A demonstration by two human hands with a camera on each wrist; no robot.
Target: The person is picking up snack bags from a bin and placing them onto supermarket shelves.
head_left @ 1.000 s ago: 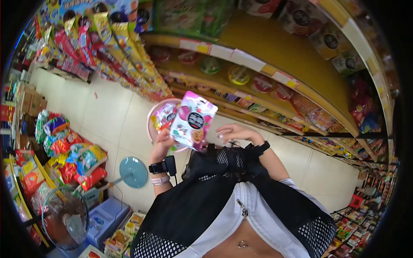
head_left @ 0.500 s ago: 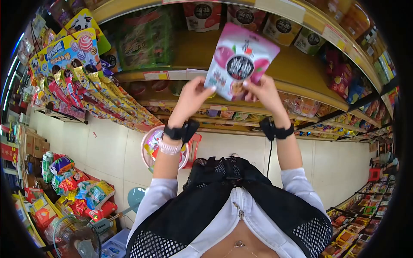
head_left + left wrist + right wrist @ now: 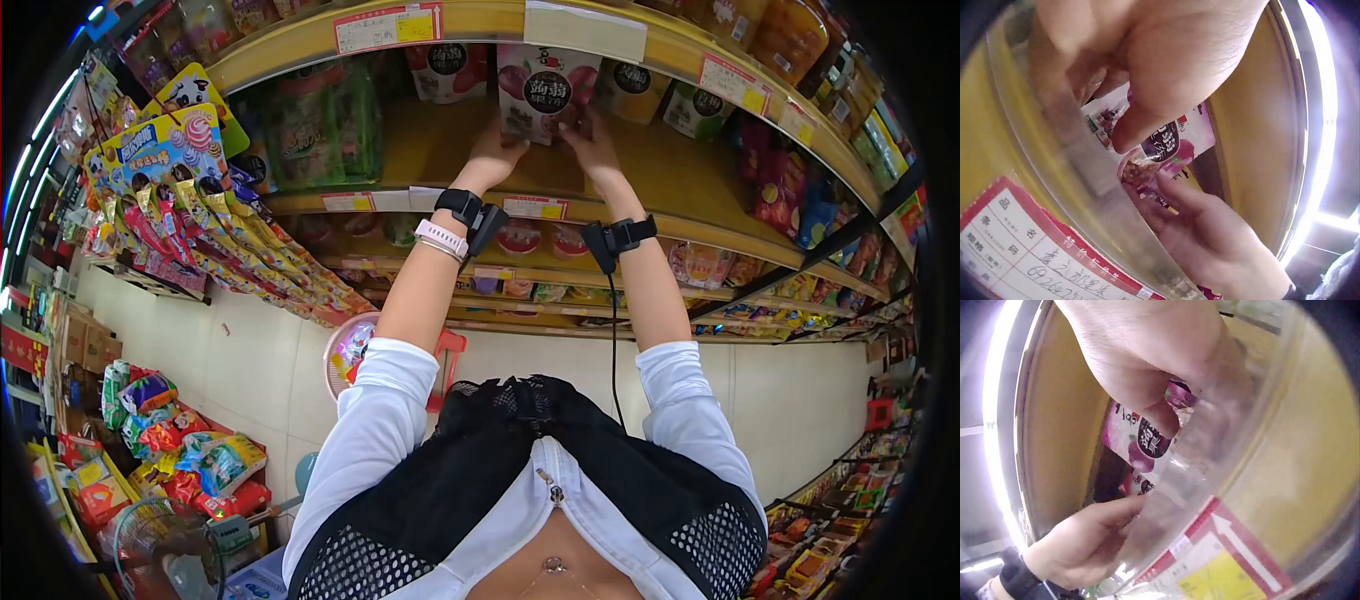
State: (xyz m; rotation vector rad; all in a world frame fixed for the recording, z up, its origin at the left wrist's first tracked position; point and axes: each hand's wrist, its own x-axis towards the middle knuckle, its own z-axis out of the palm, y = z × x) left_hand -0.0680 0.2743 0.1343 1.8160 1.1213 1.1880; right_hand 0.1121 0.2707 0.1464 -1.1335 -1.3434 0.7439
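A pink and white jelly pouch (image 3: 545,85) with a round black label and grape pictures stands upright on the shelf level in front of me, just under the price rail above. My left hand (image 3: 495,160) holds its lower left side, the thumb over the front in the left wrist view. At the lower right side, my right hand (image 3: 598,150) grips it, thumb across the front in the right wrist view. Similar pouches flank it: a red and white pouch (image 3: 447,72) to the left and a yellowish pouch (image 3: 633,90) to the right.
Green packs (image 3: 325,125) fill the shelf's left part. Price rails (image 3: 390,28) run above and below the hands. Hanging snack strips (image 3: 230,240) are at the left. On the floor, a pink basket (image 3: 335,370) stands beside a red stool (image 3: 450,365); bagged snacks (image 3: 190,435) are heaped farther left.
The pouch was low over the basket in my left hand, then rose into both hands. Now both arms reach forward and the pouch is in among the others on the shelf.
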